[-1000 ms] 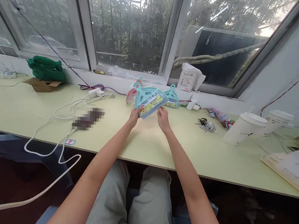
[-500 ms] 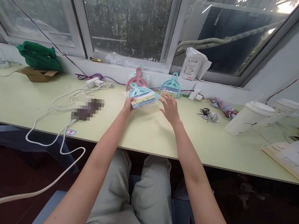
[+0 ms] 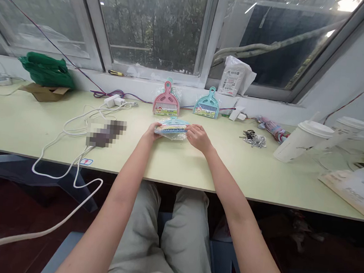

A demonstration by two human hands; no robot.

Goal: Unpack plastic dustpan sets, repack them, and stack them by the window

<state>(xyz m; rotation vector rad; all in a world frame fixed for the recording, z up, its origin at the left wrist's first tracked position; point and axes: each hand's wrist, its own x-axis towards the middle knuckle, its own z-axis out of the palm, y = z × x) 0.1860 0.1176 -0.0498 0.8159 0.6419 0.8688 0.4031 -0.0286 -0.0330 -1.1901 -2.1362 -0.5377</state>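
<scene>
Between my hands is a light blue dustpan and brush set (image 3: 171, 127) in clear plastic wrap, tilted nearly flat just above the table. My left hand (image 3: 153, 130) grips its left end. The fingers of my right hand (image 3: 198, 137) are closed on its right end. Behind it, a pink dustpan and brush set (image 3: 166, 101) leans against the wall below the window, with a green handle showing behind its own. To the right of that leans a teal dustpan and brush set (image 3: 207, 104), wrapped too.
White cables (image 3: 70, 132) run over the pale table (image 3: 179, 162) at left, near a green bag (image 3: 47, 70) on a cardboard box (image 3: 47, 92). At right are keys (image 3: 253, 139), lidded paper cups (image 3: 304, 141) and a paper bag (image 3: 355, 190). A screwdriver (image 3: 116, 73) lies on the sill.
My right hand has moved left and closed on the right end of the light blue set. The set has come down toward me and tipped flatter, uncovering the pink set's front.
</scene>
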